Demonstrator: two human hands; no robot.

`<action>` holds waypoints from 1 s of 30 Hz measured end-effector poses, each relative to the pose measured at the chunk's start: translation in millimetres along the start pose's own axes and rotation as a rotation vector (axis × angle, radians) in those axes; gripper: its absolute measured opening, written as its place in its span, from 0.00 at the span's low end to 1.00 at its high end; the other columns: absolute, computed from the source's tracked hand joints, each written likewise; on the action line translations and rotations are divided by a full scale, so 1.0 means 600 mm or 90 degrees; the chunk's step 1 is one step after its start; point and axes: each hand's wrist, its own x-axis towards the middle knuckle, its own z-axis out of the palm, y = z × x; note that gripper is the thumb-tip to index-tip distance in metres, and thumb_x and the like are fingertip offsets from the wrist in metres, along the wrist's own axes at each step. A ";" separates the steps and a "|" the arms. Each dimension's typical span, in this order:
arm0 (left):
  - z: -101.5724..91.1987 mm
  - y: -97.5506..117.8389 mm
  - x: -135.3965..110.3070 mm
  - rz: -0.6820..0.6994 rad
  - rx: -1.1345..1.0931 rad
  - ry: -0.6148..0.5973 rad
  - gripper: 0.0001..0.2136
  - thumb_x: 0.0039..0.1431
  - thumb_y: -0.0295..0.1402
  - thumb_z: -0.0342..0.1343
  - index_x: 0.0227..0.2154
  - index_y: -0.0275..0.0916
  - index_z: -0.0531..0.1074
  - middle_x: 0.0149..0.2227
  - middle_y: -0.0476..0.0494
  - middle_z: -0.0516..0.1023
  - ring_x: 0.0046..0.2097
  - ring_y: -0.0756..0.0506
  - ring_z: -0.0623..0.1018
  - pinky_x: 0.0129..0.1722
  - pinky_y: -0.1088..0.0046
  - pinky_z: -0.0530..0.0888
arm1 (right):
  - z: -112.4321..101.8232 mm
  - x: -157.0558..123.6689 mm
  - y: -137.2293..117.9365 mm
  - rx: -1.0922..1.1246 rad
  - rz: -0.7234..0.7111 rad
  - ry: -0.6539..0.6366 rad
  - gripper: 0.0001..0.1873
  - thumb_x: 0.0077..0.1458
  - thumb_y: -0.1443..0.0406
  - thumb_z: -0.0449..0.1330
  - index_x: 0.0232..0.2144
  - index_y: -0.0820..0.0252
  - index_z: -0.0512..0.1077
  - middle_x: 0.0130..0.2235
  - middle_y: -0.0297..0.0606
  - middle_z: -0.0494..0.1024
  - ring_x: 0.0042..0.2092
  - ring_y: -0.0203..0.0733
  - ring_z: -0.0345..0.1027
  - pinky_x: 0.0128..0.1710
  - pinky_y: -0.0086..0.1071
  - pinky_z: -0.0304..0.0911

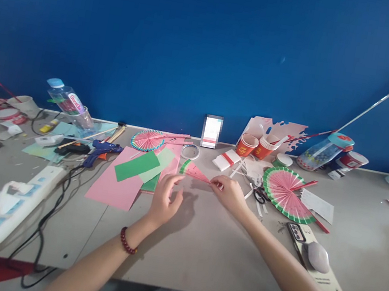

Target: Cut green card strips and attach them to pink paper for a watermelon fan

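Observation:
My right hand (229,193) pinches the narrow end of a small pleated paper wedge (194,170), pink with a green rim like a watermelon slice, held just above the grey table (206,248). My left hand (165,199), a dark red bead bracelet at its wrist, hovers just left of the wedge with fingers apart and loosely curled, holding nothing. Pink paper sheets (115,187) and green paper pieces (137,166) lie under and left of that hand.
A finished watermelon paper fan (286,192) and scissors (258,194) lie right of my hands, a phone (307,243) nearer. Red paper cups (254,147), a tape roll (190,152), a second fan (147,139), a glue gun (101,150), a power strip (26,188), bottles sit around.

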 end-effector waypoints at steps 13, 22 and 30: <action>0.015 -0.025 -0.012 0.073 0.265 -0.165 0.15 0.55 0.25 0.50 0.47 0.39 0.65 0.47 0.37 0.70 0.50 0.39 0.70 0.49 0.58 0.70 | 0.042 0.169 -0.021 -0.061 0.111 0.034 0.10 0.54 0.63 0.56 0.33 0.57 0.78 0.34 0.39 0.80 0.35 0.43 0.71 0.28 0.28 0.57; 0.017 -0.025 -0.015 0.066 0.238 -0.204 0.15 0.55 0.24 0.50 0.46 0.38 0.65 0.46 0.38 0.70 0.49 0.39 0.70 0.49 0.58 0.71 | 0.058 0.180 -0.009 -0.148 0.136 0.072 0.11 0.54 0.67 0.53 0.35 0.58 0.76 0.40 0.43 0.78 0.40 0.44 0.70 0.30 0.28 0.57; 0.018 -0.019 -0.014 0.052 0.229 -0.240 0.14 0.56 0.24 0.49 0.45 0.39 0.66 0.44 0.40 0.71 0.48 0.40 0.71 0.48 0.60 0.71 | 0.071 0.173 -0.013 -0.177 0.116 0.064 0.12 0.58 0.67 0.51 0.38 0.60 0.75 0.41 0.46 0.77 0.42 0.45 0.69 0.33 0.30 0.59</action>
